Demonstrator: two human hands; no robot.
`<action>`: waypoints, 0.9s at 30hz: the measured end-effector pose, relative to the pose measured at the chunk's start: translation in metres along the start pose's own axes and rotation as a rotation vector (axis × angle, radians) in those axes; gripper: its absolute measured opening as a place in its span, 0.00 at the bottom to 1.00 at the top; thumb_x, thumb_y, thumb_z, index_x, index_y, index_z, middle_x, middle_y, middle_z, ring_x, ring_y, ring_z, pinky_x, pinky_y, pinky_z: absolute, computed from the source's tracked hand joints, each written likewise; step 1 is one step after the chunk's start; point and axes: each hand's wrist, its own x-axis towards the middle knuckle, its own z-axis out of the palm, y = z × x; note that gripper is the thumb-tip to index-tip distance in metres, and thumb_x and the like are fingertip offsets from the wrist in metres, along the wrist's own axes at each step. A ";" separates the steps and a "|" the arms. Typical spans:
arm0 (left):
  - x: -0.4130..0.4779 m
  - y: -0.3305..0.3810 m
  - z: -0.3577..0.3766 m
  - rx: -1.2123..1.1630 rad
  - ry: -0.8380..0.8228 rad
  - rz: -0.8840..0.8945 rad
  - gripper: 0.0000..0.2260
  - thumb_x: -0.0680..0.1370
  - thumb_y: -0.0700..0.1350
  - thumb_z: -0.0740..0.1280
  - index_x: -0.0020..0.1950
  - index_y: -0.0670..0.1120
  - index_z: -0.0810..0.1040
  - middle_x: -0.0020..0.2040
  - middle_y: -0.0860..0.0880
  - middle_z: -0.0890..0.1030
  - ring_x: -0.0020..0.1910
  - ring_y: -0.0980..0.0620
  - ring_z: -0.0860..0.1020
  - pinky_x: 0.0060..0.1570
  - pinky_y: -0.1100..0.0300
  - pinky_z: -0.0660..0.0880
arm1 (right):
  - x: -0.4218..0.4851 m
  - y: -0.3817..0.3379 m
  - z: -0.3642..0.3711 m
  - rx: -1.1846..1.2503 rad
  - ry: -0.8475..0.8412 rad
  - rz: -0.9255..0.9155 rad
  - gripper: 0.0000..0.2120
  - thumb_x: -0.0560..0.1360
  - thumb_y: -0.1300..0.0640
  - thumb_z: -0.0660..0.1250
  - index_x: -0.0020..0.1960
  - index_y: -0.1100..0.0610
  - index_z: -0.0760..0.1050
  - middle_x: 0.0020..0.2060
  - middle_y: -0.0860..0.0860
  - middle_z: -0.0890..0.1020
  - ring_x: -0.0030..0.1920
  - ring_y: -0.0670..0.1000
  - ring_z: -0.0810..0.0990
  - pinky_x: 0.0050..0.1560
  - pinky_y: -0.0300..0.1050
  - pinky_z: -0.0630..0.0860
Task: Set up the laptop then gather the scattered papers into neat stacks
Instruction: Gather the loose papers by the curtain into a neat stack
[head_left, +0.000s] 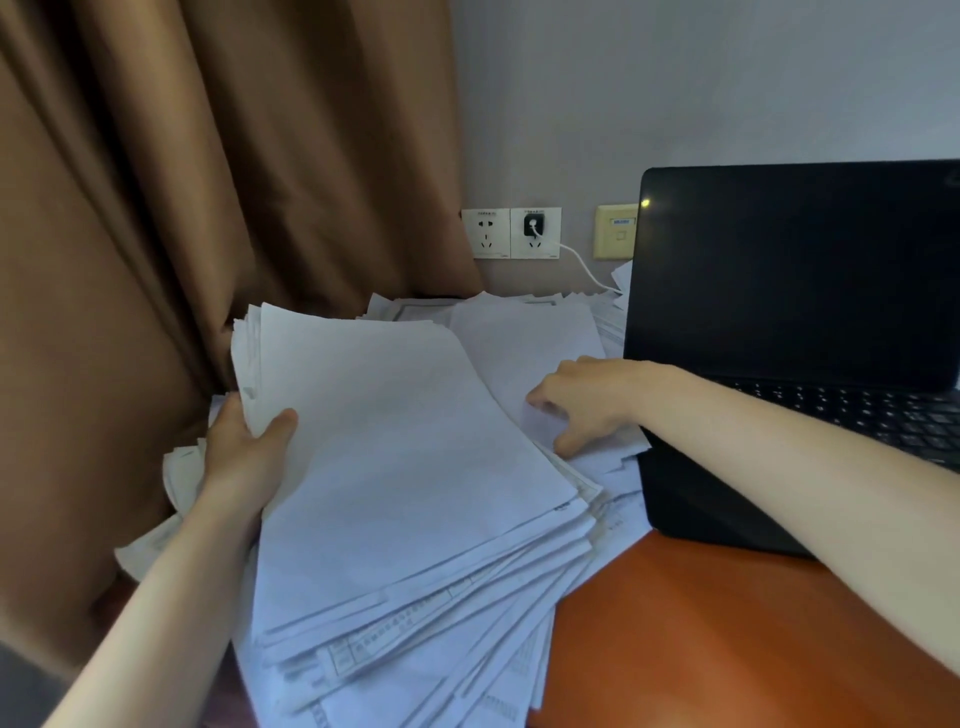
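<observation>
Left hand (244, 457) clamped round paper stack (415, 467), frame centre-left; right hand (587, 400) laid on loose sheets (524, 338) beside laptop (779, 291), grip unclear.

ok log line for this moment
laptop: open, screen dark | left hand: grips paper stack, edges fanned | right hand: on loose sheets beside laptop, grip unclear
</observation>
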 end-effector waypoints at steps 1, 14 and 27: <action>-0.001 0.001 0.000 -0.001 -0.001 -0.002 0.18 0.80 0.39 0.62 0.69 0.42 0.67 0.65 0.41 0.73 0.62 0.40 0.72 0.51 0.57 0.66 | 0.001 0.000 0.000 -0.022 0.023 0.000 0.14 0.71 0.48 0.68 0.50 0.57 0.71 0.41 0.50 0.69 0.39 0.49 0.69 0.34 0.41 0.62; 0.004 -0.009 0.006 0.131 -0.042 0.065 0.16 0.79 0.40 0.62 0.67 0.43 0.70 0.62 0.42 0.76 0.60 0.40 0.73 0.54 0.56 0.66 | -0.011 0.034 0.050 0.480 0.465 0.513 0.07 0.76 0.50 0.61 0.43 0.53 0.69 0.43 0.51 0.73 0.57 0.58 0.69 0.51 0.49 0.69; 0.009 -0.014 0.006 0.124 -0.070 0.053 0.17 0.79 0.42 0.62 0.68 0.43 0.68 0.63 0.42 0.75 0.61 0.40 0.72 0.55 0.55 0.66 | 0.026 0.022 0.026 0.769 0.554 0.823 0.18 0.77 0.51 0.61 0.63 0.59 0.70 0.62 0.60 0.73 0.64 0.62 0.67 0.64 0.51 0.64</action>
